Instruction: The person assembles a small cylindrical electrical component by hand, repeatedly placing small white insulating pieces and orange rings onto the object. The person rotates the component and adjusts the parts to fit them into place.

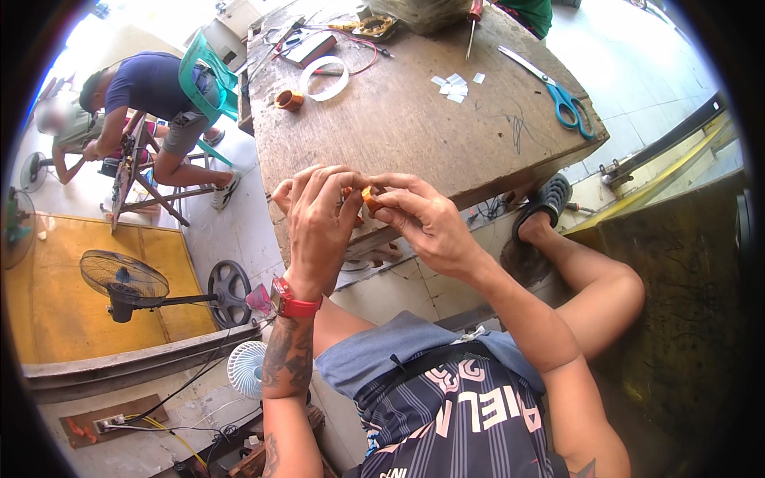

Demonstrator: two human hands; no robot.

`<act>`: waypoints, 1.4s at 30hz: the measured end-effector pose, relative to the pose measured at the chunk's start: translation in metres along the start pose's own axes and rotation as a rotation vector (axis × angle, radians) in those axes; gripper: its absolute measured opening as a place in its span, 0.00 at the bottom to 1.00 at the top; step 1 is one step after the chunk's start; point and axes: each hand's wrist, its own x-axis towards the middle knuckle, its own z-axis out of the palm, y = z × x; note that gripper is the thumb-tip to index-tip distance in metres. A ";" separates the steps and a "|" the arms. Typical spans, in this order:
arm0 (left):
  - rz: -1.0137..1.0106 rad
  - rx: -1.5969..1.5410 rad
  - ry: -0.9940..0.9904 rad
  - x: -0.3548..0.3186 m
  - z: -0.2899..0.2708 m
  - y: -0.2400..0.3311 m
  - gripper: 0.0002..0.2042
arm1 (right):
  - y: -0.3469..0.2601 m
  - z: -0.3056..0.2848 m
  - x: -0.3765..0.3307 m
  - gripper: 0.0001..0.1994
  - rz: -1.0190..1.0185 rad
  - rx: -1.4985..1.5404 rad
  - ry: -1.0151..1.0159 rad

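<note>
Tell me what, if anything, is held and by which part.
A small copper-coloured piece, pinched at its right side by the right hand. The left hand is at its left, exact grip hidden.

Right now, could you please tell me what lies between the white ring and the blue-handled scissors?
In the head view, a group of small white squares lies between the white ring and the blue-handled scissors.
</note>
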 end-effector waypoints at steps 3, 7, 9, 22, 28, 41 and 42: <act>0.032 -0.035 -0.021 0.002 -0.004 -0.002 0.09 | 0.000 0.001 -0.001 0.11 0.040 0.029 0.003; -0.162 -0.302 0.156 -0.013 -0.015 -0.014 0.08 | 0.009 -0.003 -0.002 0.10 0.014 -0.094 0.001; -0.329 -0.377 0.176 -0.025 -0.022 -0.027 0.08 | 0.015 -0.003 -0.001 0.10 -0.068 -0.264 0.000; -0.245 -0.408 -0.198 -0.054 0.005 -0.063 0.11 | 0.035 0.005 -0.007 0.12 -0.256 -0.726 -0.029; -0.182 -0.339 -0.255 -0.045 0.003 -0.066 0.13 | 0.027 0.005 -0.005 0.11 -0.238 -0.752 -0.048; -0.371 -0.389 -0.364 -0.024 -0.002 -0.074 0.11 | 0.020 0.007 -0.003 0.15 -0.205 -0.758 -0.136; -0.386 -0.422 -0.369 -0.022 -0.002 -0.074 0.10 | 0.021 0.007 -0.004 0.15 -0.191 -0.727 -0.124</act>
